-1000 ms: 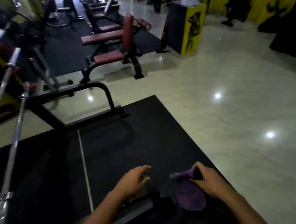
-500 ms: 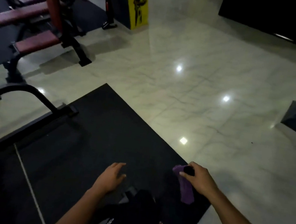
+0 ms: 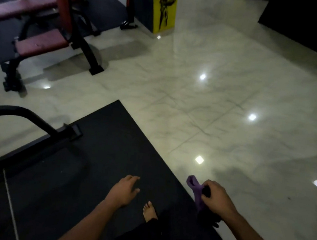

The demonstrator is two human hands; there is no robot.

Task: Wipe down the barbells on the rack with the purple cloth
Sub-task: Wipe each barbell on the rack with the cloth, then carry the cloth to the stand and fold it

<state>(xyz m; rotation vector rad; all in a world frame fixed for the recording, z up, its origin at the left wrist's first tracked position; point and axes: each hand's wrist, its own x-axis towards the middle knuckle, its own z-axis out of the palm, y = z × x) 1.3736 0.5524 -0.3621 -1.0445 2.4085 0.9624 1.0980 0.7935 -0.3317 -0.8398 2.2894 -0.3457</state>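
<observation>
My right hand [image 3: 215, 199] grips the purple cloth [image 3: 195, 190], which hangs bunched from my fist low at the right, over the edge of the black floor mat [image 3: 95, 152]. A small dark object shows between my fingers beside the cloth. My left hand [image 3: 124, 190] is held out over the mat with relaxed fingers and holds nothing. No barbell is in view. Only the black foot of the rack [image 3: 36, 124] shows at the left.
A maroon-padded bench [image 3: 42, 45] stands at the upper left on dark flooring. A yellow-and-black pillar [image 3: 163, 9] rises at the top centre. Glossy pale tiles [image 3: 223, 107] spread to the right. My bare foot [image 3: 149, 210] stands on the mat.
The view has swung right, so the barbells at the left have left the frame. My right hand with the cloth has moved right to the mat's edge, and the cloth now hangs narrower.
</observation>
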